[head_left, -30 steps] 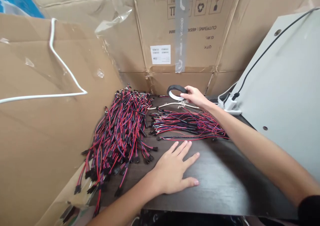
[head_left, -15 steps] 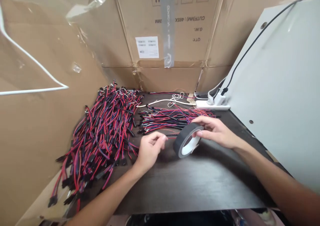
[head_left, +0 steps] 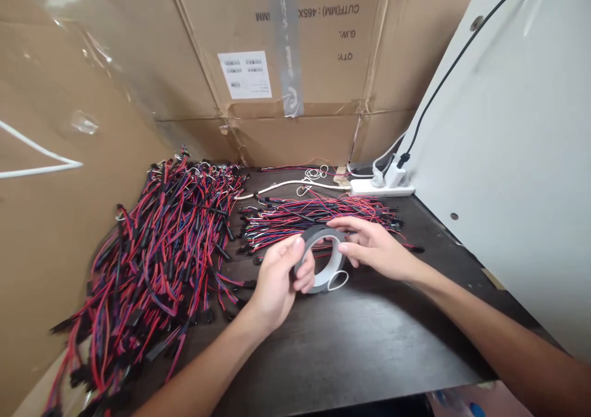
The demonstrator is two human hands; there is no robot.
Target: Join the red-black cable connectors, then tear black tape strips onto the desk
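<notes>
Risk: tape roll [head_left: 330, 270] could slip if left fingers slacken.
Left hand [head_left: 279, 275] grip curls closed round the roll's left rim; right hand [head_left: 378, 247] grip is part-closed at its right rim, firmness unclear. A drop could disturb the wire bundle [head_left: 300, 215] beyond the roll. Dark table [head_left: 360, 343] beneath it; cardboard [head_left: 318, 140] well behind.
</notes>
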